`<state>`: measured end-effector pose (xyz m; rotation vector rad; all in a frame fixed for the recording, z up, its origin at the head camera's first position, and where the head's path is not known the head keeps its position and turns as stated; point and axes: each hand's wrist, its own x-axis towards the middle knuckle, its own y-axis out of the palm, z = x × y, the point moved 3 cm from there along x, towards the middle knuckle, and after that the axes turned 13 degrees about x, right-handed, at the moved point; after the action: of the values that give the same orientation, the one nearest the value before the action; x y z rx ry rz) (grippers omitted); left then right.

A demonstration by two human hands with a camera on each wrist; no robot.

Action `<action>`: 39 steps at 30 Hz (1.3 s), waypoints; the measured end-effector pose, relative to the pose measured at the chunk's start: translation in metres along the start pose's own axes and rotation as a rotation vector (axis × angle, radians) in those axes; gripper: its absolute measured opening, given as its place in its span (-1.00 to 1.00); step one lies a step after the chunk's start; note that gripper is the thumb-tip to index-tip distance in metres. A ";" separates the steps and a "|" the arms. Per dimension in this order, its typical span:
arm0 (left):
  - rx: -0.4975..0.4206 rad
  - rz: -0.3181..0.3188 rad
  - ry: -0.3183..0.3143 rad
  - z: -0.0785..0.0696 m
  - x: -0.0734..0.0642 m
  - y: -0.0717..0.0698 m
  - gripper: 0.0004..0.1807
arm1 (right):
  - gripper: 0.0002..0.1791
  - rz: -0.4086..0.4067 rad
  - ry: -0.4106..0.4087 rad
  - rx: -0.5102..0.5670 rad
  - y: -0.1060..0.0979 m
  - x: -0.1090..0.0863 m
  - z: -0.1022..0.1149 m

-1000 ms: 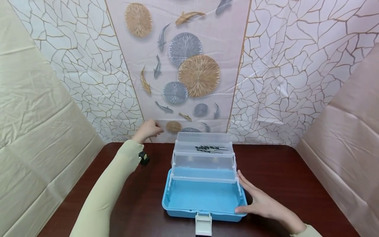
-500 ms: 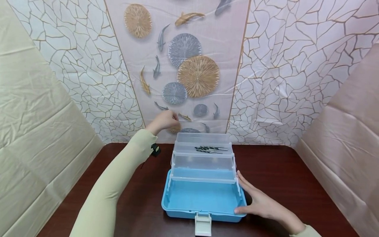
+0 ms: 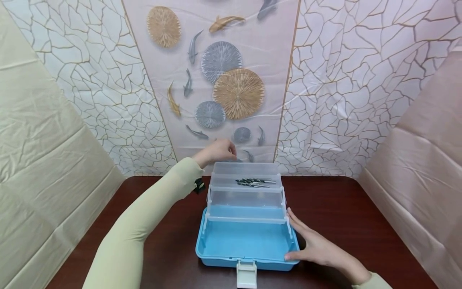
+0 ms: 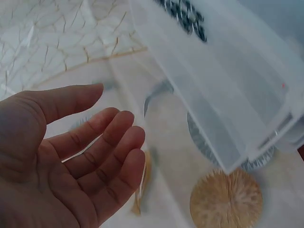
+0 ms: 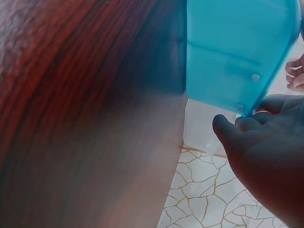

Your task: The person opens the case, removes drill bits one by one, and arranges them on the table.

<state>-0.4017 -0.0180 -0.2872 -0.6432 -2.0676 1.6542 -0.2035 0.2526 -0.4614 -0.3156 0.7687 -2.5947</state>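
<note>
Toolbox (image 3: pixel 249 241), blue, stands open on the dark red-brown table (image 3: pixel 328 224), slightly right of centre in the head view, with its white latch (image 3: pixel 247 274) extending forward from the front edge. Stepped translucent trays (image 3: pixel 247 198) rise above the rear of the blue base; the upper tray (image 3: pixel 223 181) carries a small group of drill bits (image 3: pixel 254 182), black and silver, lying lengthwise toward its right half. The right hand (image 3: pixel 317 247) holds the toolbox at its right side: the thumb lies over the front right corner of the rim, and the fingers, set well away from the thumb, extend along the outside of the side wall toward the rear. In the right wrist view the fingertips are at the edge of the blue wall; whether each finger presses against its neighbour cannot be told there. The left hand (image 3: pixel 218 150) is raised at the rear left of the trays, near the upper tray and apart from it. Left wrist view: palm visible, fingers loosely bent and side by side, thumb set apart, with a bare gap between thumb and fingers. A pale green sleeve (image 3: pixel 159 208) covers the left arm, with a small black device (image 3: pixel 199 185) at the wrist. Behind the table hangs a drape (image 3: pixel 252 52) printed with fish, round gold and grey discs, and a gold crackle pattern on white; plain beige cloth (image 3: pixel 39 132) forms the side at left
</note>
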 end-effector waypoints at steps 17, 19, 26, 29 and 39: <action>0.188 0.212 0.204 -0.032 0.004 0.045 -0.86 | 0.17 -0.003 -0.004 0.013 0.001 0.000 -0.002; 0.180 0.226 0.211 -0.032 0.004 0.048 -0.85 | 0.16 -0.003 -0.003 0.025 0.001 0.000 -0.002; 0.162 0.275 0.200 -0.033 0.002 0.055 -0.84 | 0.16 -0.003 -0.001 0.041 0.001 -0.001 -0.002; 0.166 0.291 0.201 -0.033 0.002 0.057 -0.85 | 0.17 0.003 0.001 0.044 0.001 0.000 -0.001; 0.163 0.286 0.197 -0.036 0.001 0.060 -0.86 | 0.17 0.004 -0.004 0.041 0.001 0.000 -0.001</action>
<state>-0.3759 0.0221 -0.3386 -1.0388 -1.7446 1.8077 -0.2039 0.2522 -0.4626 -0.3066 0.7134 -2.6012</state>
